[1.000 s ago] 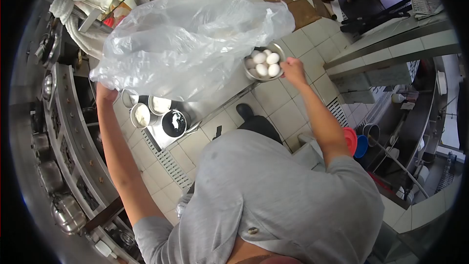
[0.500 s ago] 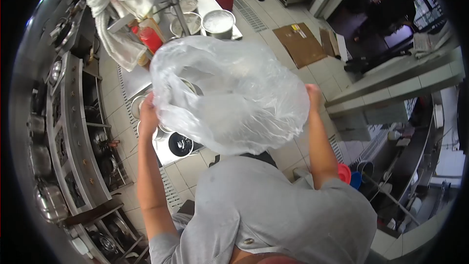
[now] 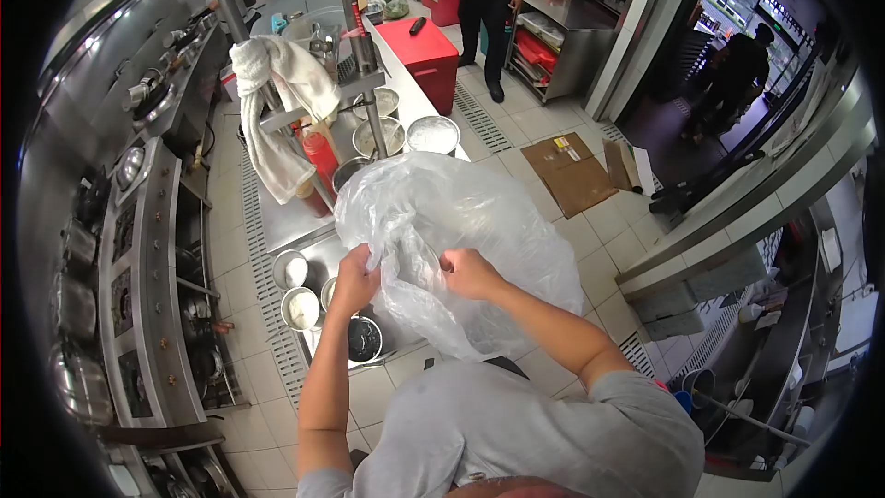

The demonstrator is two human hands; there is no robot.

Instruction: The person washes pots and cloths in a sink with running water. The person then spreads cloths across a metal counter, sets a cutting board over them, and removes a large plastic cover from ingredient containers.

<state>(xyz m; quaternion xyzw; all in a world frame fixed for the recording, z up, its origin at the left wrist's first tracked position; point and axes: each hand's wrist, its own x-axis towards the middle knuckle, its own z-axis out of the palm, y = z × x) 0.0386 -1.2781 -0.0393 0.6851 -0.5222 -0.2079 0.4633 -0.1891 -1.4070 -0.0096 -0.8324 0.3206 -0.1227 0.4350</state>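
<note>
A large clear plastic bag (image 3: 498, 212), puffed out and crinkled, hangs in front of my body. My left hand (image 3: 356, 281) pinches the gathered plastic at the bag's left side. Closer to its middle, my right hand (image 3: 470, 274) has its fingers closed on another part of the same plastic. Folds bunch up between the two hands. Left of the bag, small metal containers of white powder (image 3: 300, 309) stand on the counter, with a black-filled container (image 3: 364, 338) beside them.
Bowls of white contents (image 3: 432, 135) and a red squeeze bottle (image 3: 320, 157) sit behind the bag. A white towel (image 3: 277, 115) hangs on a metal frame. Beyond are a red cooler box (image 3: 419, 55), flattened cardboard (image 3: 567, 173) on the floor and a person in black (image 3: 489, 0). Stoves (image 3: 138, 286) line the left.
My right hand has come inward from the bag's far right edge to its middle. Both hands now grip closer together. The view has tilted up, showing more of the kitchen.
</note>
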